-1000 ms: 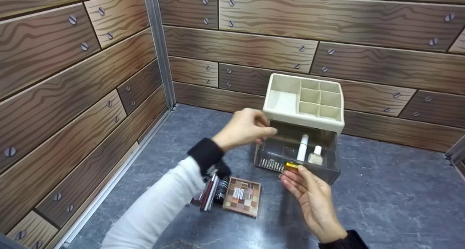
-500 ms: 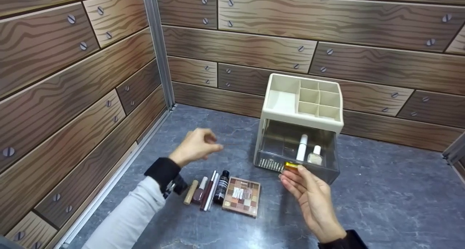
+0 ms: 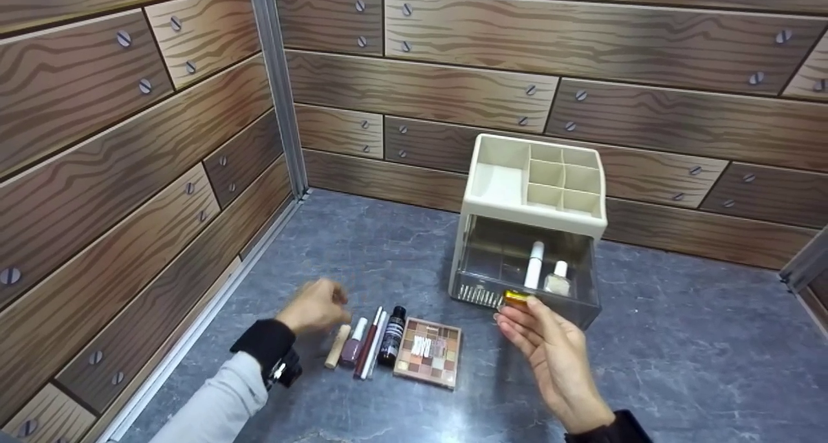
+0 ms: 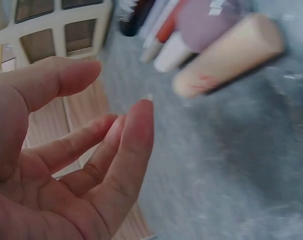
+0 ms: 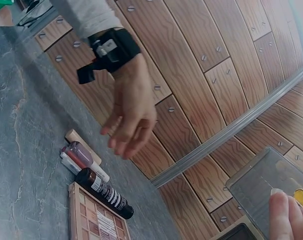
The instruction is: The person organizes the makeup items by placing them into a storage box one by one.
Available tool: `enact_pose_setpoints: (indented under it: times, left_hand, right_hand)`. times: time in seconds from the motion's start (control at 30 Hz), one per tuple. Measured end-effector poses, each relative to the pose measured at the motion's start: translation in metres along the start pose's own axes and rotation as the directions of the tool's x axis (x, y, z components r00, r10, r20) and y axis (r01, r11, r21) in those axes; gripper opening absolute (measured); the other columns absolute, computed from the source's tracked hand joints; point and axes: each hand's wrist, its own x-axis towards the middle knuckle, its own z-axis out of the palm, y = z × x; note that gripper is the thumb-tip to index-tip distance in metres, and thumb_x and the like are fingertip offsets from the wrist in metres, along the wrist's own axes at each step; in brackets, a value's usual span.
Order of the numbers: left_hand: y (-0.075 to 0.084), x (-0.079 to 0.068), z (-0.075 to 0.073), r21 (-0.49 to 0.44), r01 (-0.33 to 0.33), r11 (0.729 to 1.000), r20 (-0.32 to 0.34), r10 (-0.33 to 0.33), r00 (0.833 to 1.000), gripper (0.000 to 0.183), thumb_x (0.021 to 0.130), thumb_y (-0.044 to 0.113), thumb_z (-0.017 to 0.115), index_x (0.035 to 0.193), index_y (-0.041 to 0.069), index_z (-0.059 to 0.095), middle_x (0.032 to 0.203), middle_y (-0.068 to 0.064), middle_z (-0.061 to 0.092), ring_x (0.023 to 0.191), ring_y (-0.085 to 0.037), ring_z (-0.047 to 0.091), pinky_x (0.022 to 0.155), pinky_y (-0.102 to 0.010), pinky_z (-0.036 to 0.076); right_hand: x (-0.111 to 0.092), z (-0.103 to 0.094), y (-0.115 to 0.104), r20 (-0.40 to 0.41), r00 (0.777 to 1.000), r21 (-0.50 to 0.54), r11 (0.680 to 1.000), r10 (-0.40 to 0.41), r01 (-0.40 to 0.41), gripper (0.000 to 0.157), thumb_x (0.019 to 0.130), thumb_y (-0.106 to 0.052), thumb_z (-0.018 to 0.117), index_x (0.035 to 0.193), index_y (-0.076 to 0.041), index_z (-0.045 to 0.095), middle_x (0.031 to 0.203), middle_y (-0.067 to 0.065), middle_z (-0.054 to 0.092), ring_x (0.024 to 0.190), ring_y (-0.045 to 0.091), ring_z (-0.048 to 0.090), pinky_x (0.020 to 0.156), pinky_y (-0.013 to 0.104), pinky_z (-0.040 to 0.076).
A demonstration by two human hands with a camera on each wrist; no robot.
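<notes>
My left hand [image 3: 315,306] hovers just behind a short beige tube [image 3: 337,347], thumb and fingers apart with nothing between them in the left wrist view. Beside that tube lie a mauve nail polish bottle [image 3: 353,345], a dark red pencil-like stick [image 3: 366,346], a thin white stick [image 3: 376,347], a black bottle [image 3: 392,337] and an eyeshadow palette [image 3: 427,354]. My right hand [image 3: 550,356] pinches the gold handle [image 3: 516,297] of a pulled-out smoky clear drawer [image 3: 479,276]. Inside the drawer are a white tube [image 3: 534,266] and a pale nail polish bottle [image 3: 557,279].
A cream organizer [image 3: 536,211] with open top compartments stands above the drawer, near the back wall. Wood-patterned panels [image 3: 440,81] enclose the grey marbled tabletop [image 3: 686,339] at the left and back. A metal post [image 3: 277,100] marks their corner.
My left hand has moved from above the drawer, leftward and down, to the row of cosmetics. The right hand has stayed at the drawer handle.
</notes>
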Motion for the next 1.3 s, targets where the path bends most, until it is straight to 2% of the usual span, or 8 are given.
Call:
enact_pose_setpoints:
  times: [0.1, 0.23, 0.33, 0.6, 0.67, 0.9, 1.13, 1.3]
  left_hand:
    - [-0.009, -0.005, 0.007, 0.039, 0.030, 0.999, 0.000, -0.030, 1.000, 0.036, 0.083, 0.009, 0.082, 0.115, -0.002, 0.067, 0.101, -0.014, 0.070, 0.071, -0.024, 0.068, 0.067, -0.036, 0.060]
    - [-0.019, -0.010, 0.016, 0.113, 0.011, 0.994, -0.037, -0.007, 0.999, 0.028, 0.080, 0.012, 0.084, 0.101, 0.001, 0.069, 0.093, -0.011, 0.069, 0.075, -0.023, 0.064, 0.066, -0.034, 0.056]
    - [-0.025, -0.012, 0.022, 0.125, 0.008, 0.992, -0.054, -0.001, 0.999, 0.026, 0.076, 0.013, 0.086, 0.091, 0.004, 0.067, 0.087, -0.008, 0.066, 0.073, -0.022, 0.062, 0.063, -0.032, 0.054]
    - [-0.036, -0.012, 0.032, -0.078, 0.042, 0.996, -0.051, -0.046, 0.998, 0.018, 0.078, 0.002, 0.079, 0.086, 0.002, 0.063, 0.082, -0.012, 0.063, 0.054, -0.015, 0.059, 0.045, -0.026, 0.054]
    - [-0.037, -0.012, 0.033, -0.077, 0.043, 0.996, -0.064, -0.048, 0.997, 0.015, 0.077, -0.001, 0.076, 0.084, 0.002, 0.063, 0.081, -0.012, 0.062, 0.054, -0.016, 0.060, 0.045, -0.026, 0.054]
    - [-0.040, -0.012, 0.033, 0.072, 0.008, 0.997, -0.145, 0.002, 0.989, 0.024, 0.069, 0.003, 0.080, 0.071, 0.009, 0.057, 0.073, -0.005, 0.058, 0.065, -0.020, 0.058, 0.051, -0.026, 0.047]
    - [-0.039, -0.009, 0.032, 0.034, 0.034, 0.999, -0.139, -0.029, 0.990, 0.026, 0.071, 0.006, 0.081, 0.068, 0.010, 0.056, 0.069, -0.004, 0.059, 0.056, -0.016, 0.057, 0.045, -0.024, 0.048]
    - [-0.029, -0.008, 0.020, 0.028, 0.024, 0.999, -0.146, -0.020, 0.989, 0.025, 0.078, 0.011, 0.083, 0.067, 0.010, 0.060, 0.068, -0.003, 0.061, 0.058, -0.016, 0.056, 0.048, -0.023, 0.047]
  right_hand:
    - [0.000, -0.001, 0.000, 0.000, 1.000, 0.000, 1.000, 0.001, -0.001, 0.022, 0.110, -0.017, 0.055, 0.107, -0.003, 0.072, 0.095, 0.012, 0.079, 0.090, 0.022, 0.078, 0.089, 0.030, 0.062]
    - [0.000, -0.002, 0.001, 0.013, 1.000, -0.008, 1.000, -0.007, 0.007, 0.023, 0.110, -0.017, 0.054, 0.107, -0.003, 0.072, 0.095, 0.012, 0.079, 0.090, 0.022, 0.078, 0.089, 0.030, 0.062]
    - [0.000, -0.002, 0.002, 0.020, 1.000, -0.008, 1.000, -0.014, 0.014, 0.023, 0.111, -0.017, 0.053, 0.106, -0.003, 0.072, 0.095, 0.012, 0.079, 0.090, 0.021, 0.078, 0.089, 0.029, 0.062]
    - [0.000, -0.001, 0.001, 0.005, 1.000, -0.001, 1.000, -0.010, 0.010, 0.023, 0.110, -0.017, 0.054, 0.105, -0.004, 0.072, 0.094, 0.011, 0.079, 0.090, 0.021, 0.078, 0.089, 0.030, 0.062]
    - [0.000, -0.001, 0.002, 0.007, 1.000, 0.002, 1.000, -0.008, 0.008, 0.023, 0.110, -0.017, 0.054, 0.105, -0.004, 0.072, 0.095, 0.012, 0.079, 0.090, 0.021, 0.078, 0.089, 0.030, 0.062]
    - [0.000, 0.000, 0.001, 0.009, 1.000, 0.002, 1.000, -0.005, 0.005, 0.022, 0.110, -0.017, 0.055, 0.106, -0.004, 0.072, 0.095, 0.012, 0.079, 0.089, 0.021, 0.078, 0.089, 0.029, 0.062]
    - [0.001, 0.000, 0.000, 0.008, 1.000, -0.003, 1.000, -0.009, 0.009, 0.022, 0.110, -0.017, 0.055, 0.107, -0.003, 0.072, 0.095, 0.012, 0.079, 0.089, 0.022, 0.078, 0.089, 0.030, 0.062]
    - [0.001, 0.000, 0.000, 0.010, 1.000, -0.022, 1.000, -0.016, 0.016, 0.023, 0.110, -0.018, 0.054, 0.108, -0.002, 0.071, 0.095, 0.011, 0.079, 0.091, 0.022, 0.078, 0.090, 0.030, 0.062]
